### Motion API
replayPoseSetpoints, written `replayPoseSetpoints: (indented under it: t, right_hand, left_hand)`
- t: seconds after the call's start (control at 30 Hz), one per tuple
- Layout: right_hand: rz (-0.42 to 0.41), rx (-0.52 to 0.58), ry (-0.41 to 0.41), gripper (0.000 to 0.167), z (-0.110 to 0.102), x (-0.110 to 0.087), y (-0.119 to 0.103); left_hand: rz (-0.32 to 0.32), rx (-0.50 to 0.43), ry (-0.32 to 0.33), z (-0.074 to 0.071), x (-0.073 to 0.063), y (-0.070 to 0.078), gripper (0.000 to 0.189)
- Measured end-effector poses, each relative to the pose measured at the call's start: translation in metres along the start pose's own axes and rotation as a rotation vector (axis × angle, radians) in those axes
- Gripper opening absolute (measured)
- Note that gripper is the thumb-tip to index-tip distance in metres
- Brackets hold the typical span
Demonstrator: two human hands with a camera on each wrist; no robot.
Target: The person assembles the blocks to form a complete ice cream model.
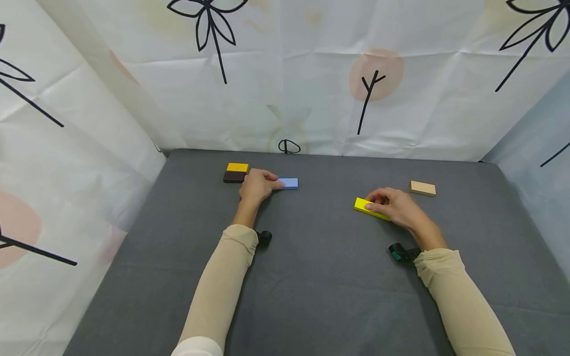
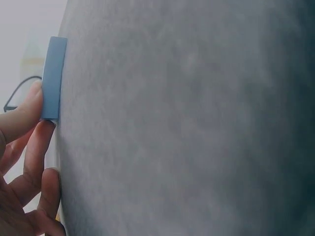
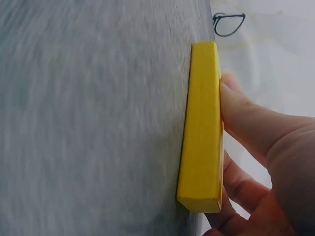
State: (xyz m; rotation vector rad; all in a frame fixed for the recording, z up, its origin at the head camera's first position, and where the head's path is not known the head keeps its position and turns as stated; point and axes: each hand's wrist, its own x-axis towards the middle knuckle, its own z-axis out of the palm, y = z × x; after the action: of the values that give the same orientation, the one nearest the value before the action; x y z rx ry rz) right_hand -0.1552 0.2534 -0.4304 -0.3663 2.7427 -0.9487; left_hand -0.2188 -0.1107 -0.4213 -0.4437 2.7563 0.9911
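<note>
On the grey table, a light blue block (image 1: 290,184) lies beside my left hand (image 1: 259,185). In the left wrist view my thumb rests along the upper side of this blue block (image 2: 54,78), and the index fingertip touches its near end. Over to the right, my right hand (image 1: 396,207) holds a long yellow block (image 1: 366,207). The right wrist view has the thumb against the upper side of the yellow block (image 3: 201,123), with the other fingers behind it, partly hidden. That block lies on or close to the tabletop.
Next to my left hand are an orange-yellow block (image 1: 238,167) and a dark brown block (image 1: 234,177), set against each other. A tan block (image 1: 422,188) lies beyond my right hand. Patterned white cloth (image 1: 311,109) hangs behind the table (image 1: 311,277).
</note>
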Motion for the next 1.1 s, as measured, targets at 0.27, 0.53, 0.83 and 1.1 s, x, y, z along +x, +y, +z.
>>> replayPoseSetpoints:
  t: [0.27, 0.53, 0.83, 1.1]
  right_hand:
    - [0.04, -0.022, -0.012, 0.034, 0.01, 0.006, -0.014]
    - [0.049, -0.032, -0.019, 0.037, 0.016, 0.01, -0.025]
    - [0.099, -0.076, -0.007, 0.039, 0.024, 0.016, -0.04]
    - [0.148, -0.041, 0.043, 0.042, 0.034, 0.018, -0.049]
  left_hand:
    - [0.013, -0.006, -0.011, 0.009, 0.006, 0.012, 0.03]
    - [0.001, -0.017, -0.013, 0.016, 0.006, 0.022, 0.028]
    - [0.04, -0.008, -0.006, 0.026, 0.007, 0.033, 0.029]
    - [0.067, -0.003, 0.01, 0.039, 0.008, 0.044, 0.028]
